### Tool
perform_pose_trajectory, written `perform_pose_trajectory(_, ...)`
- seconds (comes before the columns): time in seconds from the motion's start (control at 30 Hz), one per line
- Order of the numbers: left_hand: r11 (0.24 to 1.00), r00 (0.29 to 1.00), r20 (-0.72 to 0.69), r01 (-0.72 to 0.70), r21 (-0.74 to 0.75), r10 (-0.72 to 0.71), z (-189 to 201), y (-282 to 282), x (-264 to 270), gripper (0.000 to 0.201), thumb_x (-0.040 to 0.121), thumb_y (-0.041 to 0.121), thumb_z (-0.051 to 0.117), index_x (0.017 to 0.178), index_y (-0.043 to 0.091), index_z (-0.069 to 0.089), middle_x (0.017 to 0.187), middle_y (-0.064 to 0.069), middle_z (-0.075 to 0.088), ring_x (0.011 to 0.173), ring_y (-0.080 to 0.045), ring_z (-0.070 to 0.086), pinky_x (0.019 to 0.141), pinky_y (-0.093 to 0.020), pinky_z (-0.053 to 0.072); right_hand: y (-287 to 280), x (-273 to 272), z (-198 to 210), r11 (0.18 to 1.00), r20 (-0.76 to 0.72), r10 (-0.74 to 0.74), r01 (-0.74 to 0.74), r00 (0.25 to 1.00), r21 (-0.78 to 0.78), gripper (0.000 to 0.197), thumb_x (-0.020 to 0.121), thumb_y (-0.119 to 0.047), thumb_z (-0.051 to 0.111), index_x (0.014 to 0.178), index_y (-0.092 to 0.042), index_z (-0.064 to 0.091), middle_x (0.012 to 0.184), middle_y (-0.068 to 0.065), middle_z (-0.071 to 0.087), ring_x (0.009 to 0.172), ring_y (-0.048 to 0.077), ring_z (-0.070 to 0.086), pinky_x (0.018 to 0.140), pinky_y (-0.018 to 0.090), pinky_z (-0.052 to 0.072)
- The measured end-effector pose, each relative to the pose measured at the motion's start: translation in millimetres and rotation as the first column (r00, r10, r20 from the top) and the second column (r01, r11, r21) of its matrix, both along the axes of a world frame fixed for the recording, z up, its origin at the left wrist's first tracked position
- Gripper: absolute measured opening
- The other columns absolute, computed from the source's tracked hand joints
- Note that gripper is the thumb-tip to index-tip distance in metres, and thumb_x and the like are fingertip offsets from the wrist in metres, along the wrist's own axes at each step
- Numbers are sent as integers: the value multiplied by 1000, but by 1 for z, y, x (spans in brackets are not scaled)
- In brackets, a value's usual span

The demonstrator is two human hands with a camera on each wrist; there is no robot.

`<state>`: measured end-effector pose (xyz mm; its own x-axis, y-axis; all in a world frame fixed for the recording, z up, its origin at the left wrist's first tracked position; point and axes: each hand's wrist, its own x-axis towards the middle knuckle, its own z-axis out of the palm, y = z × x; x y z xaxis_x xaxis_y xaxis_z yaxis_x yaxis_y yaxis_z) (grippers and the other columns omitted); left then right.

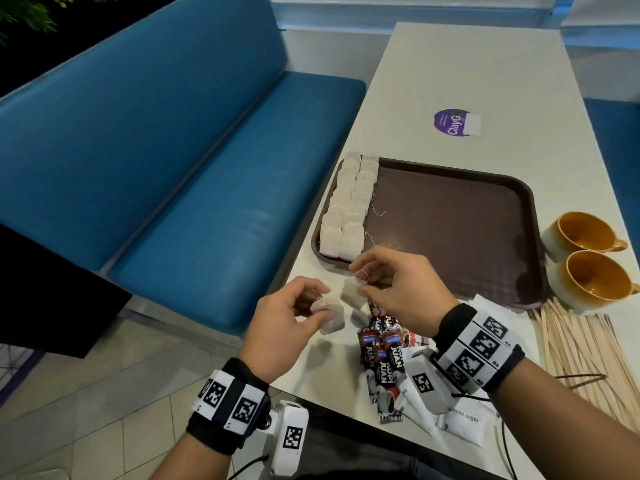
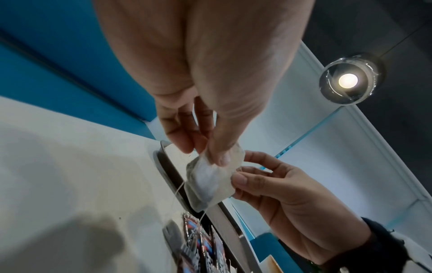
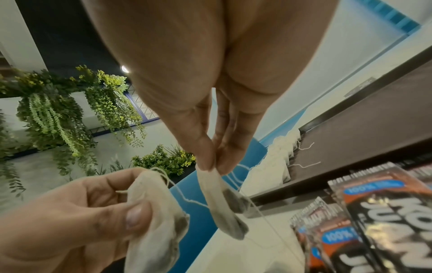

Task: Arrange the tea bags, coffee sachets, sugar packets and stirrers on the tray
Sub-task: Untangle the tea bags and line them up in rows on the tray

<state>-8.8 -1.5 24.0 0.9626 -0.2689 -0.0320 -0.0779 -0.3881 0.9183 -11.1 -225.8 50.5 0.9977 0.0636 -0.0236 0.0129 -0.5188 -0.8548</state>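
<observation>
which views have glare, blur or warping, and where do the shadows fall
Head view: sharp, wide-angle bend along the table edges, sheen on the blue bench. Left wrist view: ceiling lamp flares, soft hand shadows on the table, coffee sachets smeared at the bottom. Right wrist view: palm looms stretched, tea bag fairly sharp, no glare.

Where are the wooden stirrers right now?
In the head view the wooden stirrers lie in a loose pile on the table, off the tray, at the right, just in front of the two orange cups.
</observation>
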Motion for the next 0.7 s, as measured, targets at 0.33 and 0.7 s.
perform_pose_trajectory(0.33, 989, 960, 246, 108, 101, -130, 8, -9, 5, 18, 77, 18, 88, 82, 32, 79, 120, 15, 64, 114, -14, 61, 94, -17, 46, 8, -6, 12, 997, 35, 68, -70, 997, 31, 28, 86, -6, 78, 103, -28, 73, 88, -11, 73, 85, 7, 71, 81, 32, 60)
perform_pose_trajectory(0.7, 999, 975, 223, 25, -22, -20, 7, -13, 3, 22, 79, 3, 83, 85, 24, 79, 84, 12, 76, 80, -18, 70, 79, -36, 57, 12, -5, 22, 980, 65, 99, -108, 993, 166, 25, 85, -2, 80, 102, -19, 74, 94, -4, 77, 91, 10, 74, 88, 28, 60)
